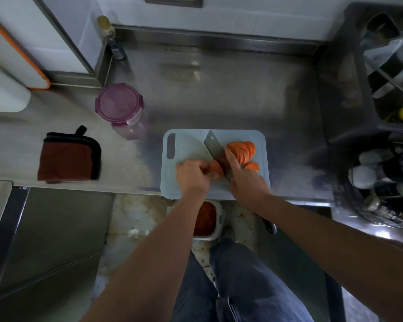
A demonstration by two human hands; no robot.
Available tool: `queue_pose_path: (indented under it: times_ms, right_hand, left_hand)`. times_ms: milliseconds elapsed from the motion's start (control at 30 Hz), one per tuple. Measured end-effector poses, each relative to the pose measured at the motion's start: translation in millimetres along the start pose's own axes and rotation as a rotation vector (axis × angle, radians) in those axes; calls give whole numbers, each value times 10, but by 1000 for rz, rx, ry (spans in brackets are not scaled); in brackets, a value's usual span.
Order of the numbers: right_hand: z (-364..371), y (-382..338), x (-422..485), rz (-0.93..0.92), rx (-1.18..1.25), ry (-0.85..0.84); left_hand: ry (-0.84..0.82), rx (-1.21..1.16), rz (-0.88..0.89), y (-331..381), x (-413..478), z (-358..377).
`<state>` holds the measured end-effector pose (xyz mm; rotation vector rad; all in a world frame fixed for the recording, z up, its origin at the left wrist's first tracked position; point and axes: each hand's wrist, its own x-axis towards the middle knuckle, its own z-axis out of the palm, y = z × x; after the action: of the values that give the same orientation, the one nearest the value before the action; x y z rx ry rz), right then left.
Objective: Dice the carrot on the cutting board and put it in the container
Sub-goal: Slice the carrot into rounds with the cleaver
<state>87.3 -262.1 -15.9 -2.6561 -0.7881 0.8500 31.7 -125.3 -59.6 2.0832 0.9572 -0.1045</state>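
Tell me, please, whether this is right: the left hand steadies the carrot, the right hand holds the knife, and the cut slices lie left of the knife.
Not quite: in the head view the slices lie right of the knife. The left hand does steady the carrot, and the right hand holds the knife.

steel counter (230, 94); cutting board (186, 140), lidded container (120, 104), folded cloth (68, 156)
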Motion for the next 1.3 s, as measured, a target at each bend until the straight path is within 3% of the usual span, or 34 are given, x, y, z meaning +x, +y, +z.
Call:
queue_pose_path:
  times_ms: [200, 400, 833, 1300]
  right_hand:
    - [-271, -70, -6, -48, 29, 87]
    - [-439, -148, -47, -73, -10, 57]
    - [-318, -195, -19, -69, -57, -37]
    - [-13, -184, 53, -18, -77, -10]
  left_hand:
    - [15, -28, -27, -44, 3, 7]
    - [22, 0, -32, -63, 33, 40]
    - [34, -21, -12, -93, 67, 83]
    - [-32, -32, -39, -131, 157, 60]
